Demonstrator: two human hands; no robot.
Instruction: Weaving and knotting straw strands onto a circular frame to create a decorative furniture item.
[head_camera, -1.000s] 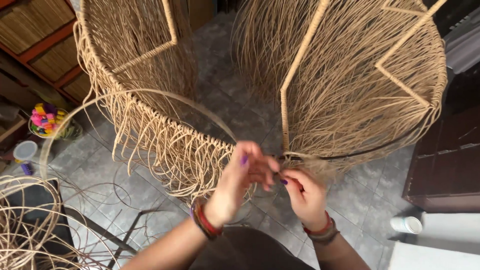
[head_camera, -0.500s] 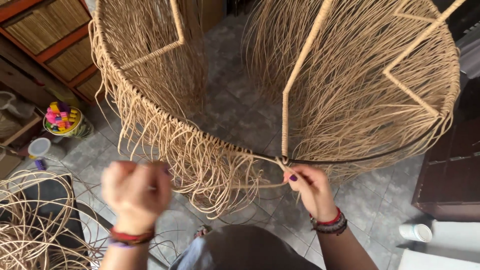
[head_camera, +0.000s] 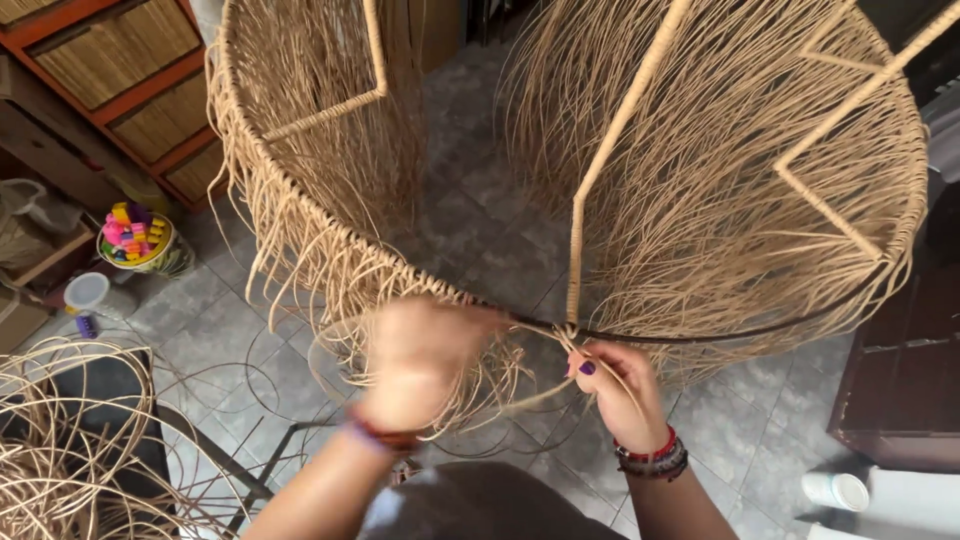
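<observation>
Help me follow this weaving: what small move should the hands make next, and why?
Probably wrap the strand around the dark ring once more: the right hand pinches it at the upright rib, the left hand is blurred beside it, and bare ring lies beyond.

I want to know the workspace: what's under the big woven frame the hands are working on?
Under the woven frame lies grey tiled floor, seen through its open middle. Dense strands hide the floor beneath its right side; the left hand covers part of the rim.

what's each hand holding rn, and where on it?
Right hand pinches a rattan strand near its end, where it wraps the frame's rim. Left hand is motion-blurred at the rim; its grip cannot be told.
</observation>
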